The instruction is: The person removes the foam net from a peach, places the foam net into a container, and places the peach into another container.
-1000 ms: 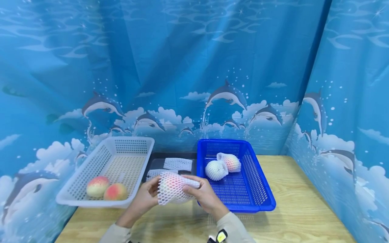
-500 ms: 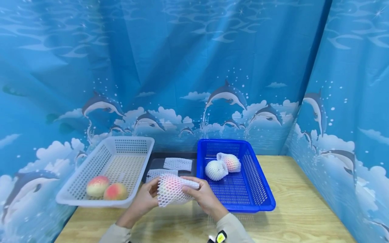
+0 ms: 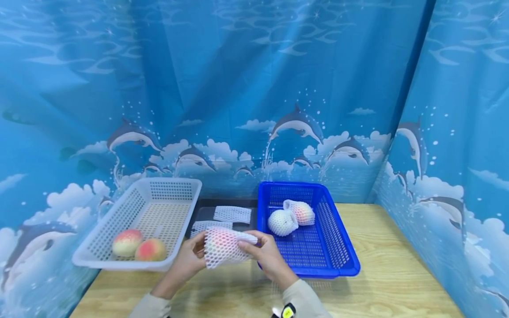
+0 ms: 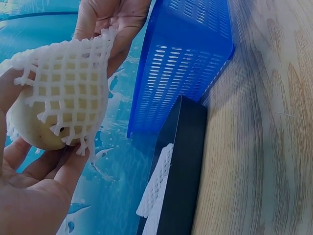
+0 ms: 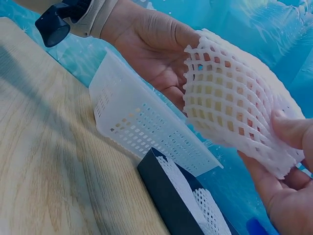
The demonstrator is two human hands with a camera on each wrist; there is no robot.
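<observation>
A peach (image 4: 34, 125) sits inside a white foam fruit net (image 3: 222, 247), held between both hands above the near side of the table. My left hand (image 3: 187, 258) grips the peach at the net's wide end, fingers curled under the fruit. In the left wrist view part of the pale peach shows bare below the net's open edge. My right hand (image 3: 270, 258) pinches the narrow, gathered end of the net between thumb and fingers. In the right wrist view the mesh (image 5: 222, 98) covers the peach's near side.
A white basket (image 3: 91, 251) on the left holds two bare peaches (image 3: 139, 247). The blue basket (image 3: 350, 260) on the right contains two netted fruits (image 3: 290, 218). Between them, a black tray (image 3: 204, 207) carries flat foam nets (image 3: 232, 214). A dolphin-print curtain (image 3: 238, 88) hangs behind.
The net's narrow end and the right fingers on it have shifted slightly left. Otherwise the hands keep the same hold, and the baskets and tray have not moved.
</observation>
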